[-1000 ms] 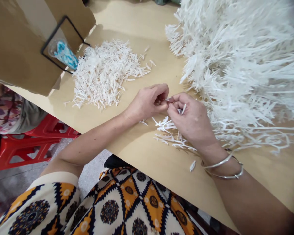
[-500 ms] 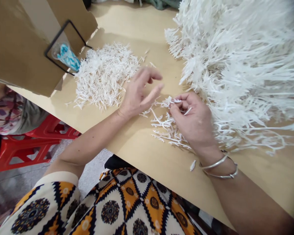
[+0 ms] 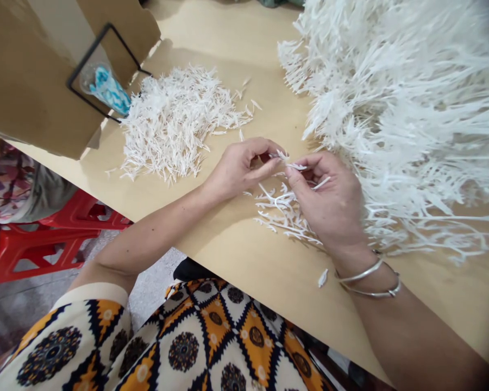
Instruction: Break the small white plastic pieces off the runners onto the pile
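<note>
My left hand (image 3: 244, 165) is closed in a pinch, its fingertips at a small white plastic piece (image 3: 281, 155). Just beside it, my right hand (image 3: 330, 198) grips a white branched plastic sprig (image 3: 296, 166) between thumb and forefinger, and a thin stem sticks out of the palm side. The fingertips of both hands nearly meet. Under them lie several white stems (image 3: 283, 214) with short side twigs. A heap of small white pieces (image 3: 175, 125) spreads to the left of my left hand. To the right rises a large pile of white branched sprigs (image 3: 403, 119), partly behind my right hand.
A cardboard box (image 3: 28, 81) stands at the table's left, with a black wire frame (image 3: 89, 62) and a clear cup with blue-and-white contents (image 3: 110, 89) beside it. Red stools (image 3: 36, 244) and another person's patterned clothing (image 3: 8, 184) show at left. One loose white piece (image 3: 323, 278) lies near the front edge.
My left hand has moved right and closed from a spread, blurred pose into a pinch at my right fingertips. More loose pieces now show at the small heap's right edge.
</note>
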